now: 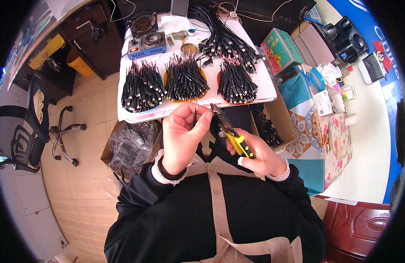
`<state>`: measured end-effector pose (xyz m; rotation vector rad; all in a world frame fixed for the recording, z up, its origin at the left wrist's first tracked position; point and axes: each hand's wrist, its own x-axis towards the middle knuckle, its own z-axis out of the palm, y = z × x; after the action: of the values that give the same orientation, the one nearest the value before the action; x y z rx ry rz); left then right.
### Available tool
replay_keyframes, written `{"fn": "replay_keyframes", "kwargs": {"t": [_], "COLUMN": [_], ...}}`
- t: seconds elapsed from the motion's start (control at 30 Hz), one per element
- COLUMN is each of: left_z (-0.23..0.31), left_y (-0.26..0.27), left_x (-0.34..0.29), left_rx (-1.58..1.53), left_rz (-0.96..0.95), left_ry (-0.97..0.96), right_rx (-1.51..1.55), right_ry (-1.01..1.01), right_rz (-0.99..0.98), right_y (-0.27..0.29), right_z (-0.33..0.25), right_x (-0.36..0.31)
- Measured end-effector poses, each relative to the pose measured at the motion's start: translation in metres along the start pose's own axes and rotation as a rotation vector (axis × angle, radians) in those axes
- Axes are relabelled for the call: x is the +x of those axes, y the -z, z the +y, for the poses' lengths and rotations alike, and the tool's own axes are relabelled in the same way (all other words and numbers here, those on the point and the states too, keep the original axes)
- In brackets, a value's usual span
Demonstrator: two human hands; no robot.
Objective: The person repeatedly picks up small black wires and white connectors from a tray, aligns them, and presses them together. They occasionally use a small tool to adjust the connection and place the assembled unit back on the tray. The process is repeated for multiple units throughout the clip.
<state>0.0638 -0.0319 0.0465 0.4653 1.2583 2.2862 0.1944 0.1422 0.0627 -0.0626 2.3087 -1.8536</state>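
Note:
My left hand (182,138) is closed in a pinch on a thin black cable (195,116), its reddish wire end pointing up. In my right hand (260,157) are wire pliers (229,130) with yellow and black handles. Their dark jaws sit just right of my left fingertips; whether they touch the cable I cannot tell. Beyond my hands, short black cables with pinkish wire ends are heaped in a left bundle (143,87), a middle bundle (185,79) and a right bundle (238,83), on coloured trays. Behind them lies a larger cable bundle (231,41).
The white table (213,85) also carries a blue boxed device (146,51), a round fan (143,24) and a small round tin (189,48). Below its front edge stand a box with clear plastic (132,147) and a carton of black cables (266,127). An office chair (25,127) is left.

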Motion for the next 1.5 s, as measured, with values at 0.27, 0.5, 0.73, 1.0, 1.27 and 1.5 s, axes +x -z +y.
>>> {"fn": "replay_keyframes", "kwargs": {"t": [0.27, 0.5, 0.73, 1.0, 1.27, 1.5], "left_z": [-0.001, 0.002, 0.002, 0.001, 0.000, -0.001], "left_y": [0.001, 0.004, 0.006, 0.008, 0.009, 0.009], "left_x": [0.001, 0.001, 0.001, 0.000, -0.001, -0.002], "left_rx": [0.040, 0.122, 0.088, 0.063, 0.058, 0.038], "left_rz": [0.024, -0.085, -0.190, -0.209, -0.208, -0.175], "left_ry": [0.023, 0.053, 0.071, 0.067, 0.066, 0.068], "right_rx": [-0.091, -0.084, 0.000, 0.096, 0.100, -0.044], "right_ry": [-0.081, -0.127, -0.116, -0.182, -0.154, -0.090], "right_rz": [0.063, 0.068, -0.082, -0.136, -0.109, -0.031], "right_y": [0.003, 0.009, 0.024, 0.029, 0.018, 0.011], "right_z": [-0.005, -0.008, -0.010, -0.009, -0.006, -0.006], "right_x": [-0.003, -0.005, -0.007, -0.007, -0.008, -0.007]}}
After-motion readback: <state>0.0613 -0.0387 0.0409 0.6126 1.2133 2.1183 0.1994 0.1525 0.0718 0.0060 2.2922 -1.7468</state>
